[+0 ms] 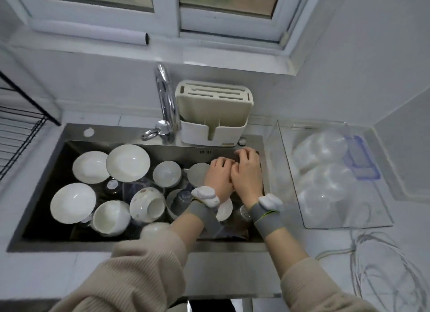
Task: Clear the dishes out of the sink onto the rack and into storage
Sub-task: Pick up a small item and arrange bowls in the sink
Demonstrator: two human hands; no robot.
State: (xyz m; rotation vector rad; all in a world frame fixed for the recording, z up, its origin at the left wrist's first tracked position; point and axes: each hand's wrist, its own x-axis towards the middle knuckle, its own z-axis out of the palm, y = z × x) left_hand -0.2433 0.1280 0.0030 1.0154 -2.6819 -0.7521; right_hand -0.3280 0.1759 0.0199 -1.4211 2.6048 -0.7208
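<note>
Right now both hands sit w/ fingers curled at sink's [130, 131] far right corner: left hand [218, 175] & right hand [246, 172] on a dark item, grip unclear. White bowls [128, 165] lie left of fingers; clear containers [325, 172] on table to their right.

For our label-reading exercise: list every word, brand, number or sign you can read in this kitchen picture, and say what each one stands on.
No text can be read anywhere in this view.
Small tan label at the lower right corner of the cream plastic knife and utensil holder: too small and blurred to read.
White ceramic bowls in the steel sink: no print visible.
Clear plastic containers on the counter: no lettering visible.
</note>
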